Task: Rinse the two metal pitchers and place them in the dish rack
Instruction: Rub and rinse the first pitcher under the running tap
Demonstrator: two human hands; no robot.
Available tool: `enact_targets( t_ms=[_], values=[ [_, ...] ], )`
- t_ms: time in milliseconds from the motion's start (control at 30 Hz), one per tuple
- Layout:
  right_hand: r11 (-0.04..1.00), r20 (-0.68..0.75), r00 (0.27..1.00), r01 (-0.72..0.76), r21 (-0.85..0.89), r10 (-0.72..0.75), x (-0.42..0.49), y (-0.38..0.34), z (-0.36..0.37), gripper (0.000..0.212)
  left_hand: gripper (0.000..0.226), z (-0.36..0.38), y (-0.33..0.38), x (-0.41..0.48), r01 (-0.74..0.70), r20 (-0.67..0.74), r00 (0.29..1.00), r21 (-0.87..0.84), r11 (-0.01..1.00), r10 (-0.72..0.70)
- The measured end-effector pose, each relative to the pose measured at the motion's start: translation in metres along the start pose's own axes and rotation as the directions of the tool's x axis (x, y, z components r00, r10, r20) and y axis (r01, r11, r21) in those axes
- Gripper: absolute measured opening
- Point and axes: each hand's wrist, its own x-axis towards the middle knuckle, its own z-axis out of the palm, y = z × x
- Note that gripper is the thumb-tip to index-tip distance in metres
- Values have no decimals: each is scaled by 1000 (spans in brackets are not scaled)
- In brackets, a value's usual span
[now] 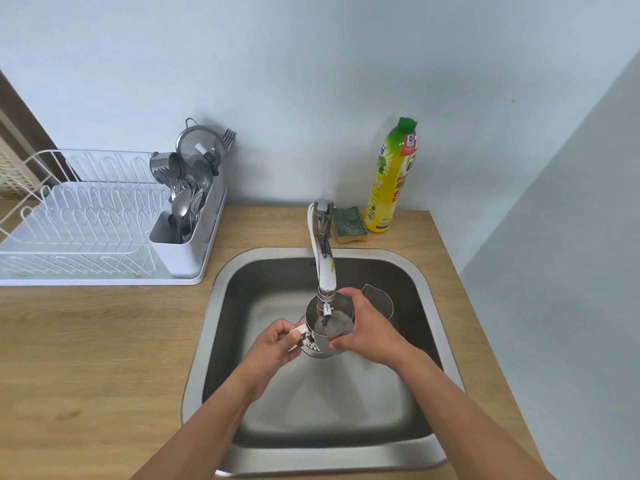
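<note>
A stainless steel sink [440, 306] set into a light wooden countertop [86, 358] is seen from above. A shiny round metal pitcher [329, 327] is held upright over the basin, directly beneath the spout of a chrome tap [323, 258], and water is seen pooling inside it. The pitcher's handle, on its left side, is gripped by the left hand [273, 348], whose fingers are curled closed around it. The pitcher's right wall is clasped by the right hand [367, 327], with the fingers wrapped partway around the body and the thumb laid near the rim. A second metal pitcher [379, 299] is seen in the sink just behind the right hand, partly hidden by it. A white wire dish rack [79, 216] is placed on the counter to the left, well apart from the sink, its plate slots bare; cutlery and a metal strainer are held in its side caddy [187, 244]. A green and yellow sponge [349, 225] and a tall yellow dish soap bottle with a green cap [391, 181] are stood behind the tap, against the pale wall.
</note>
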Motion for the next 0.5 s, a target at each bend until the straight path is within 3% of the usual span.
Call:
enact_targets(
  t_ms=[233,367,500],
  values=[
    [992,-22,1000,-8,123,11,5,1,16,86,15,-2,13,-8,-139,-96,981,256,957,169],
    [976,3,999,-47,212,48,5,3,24,79,16,-11,15,-10,-165,-123,955,534,829,270],
    [950,80,994,-97,298,77,0,6,27,73,17,-18,12,-8,-107,-144,952,672,733,270]
  ],
)
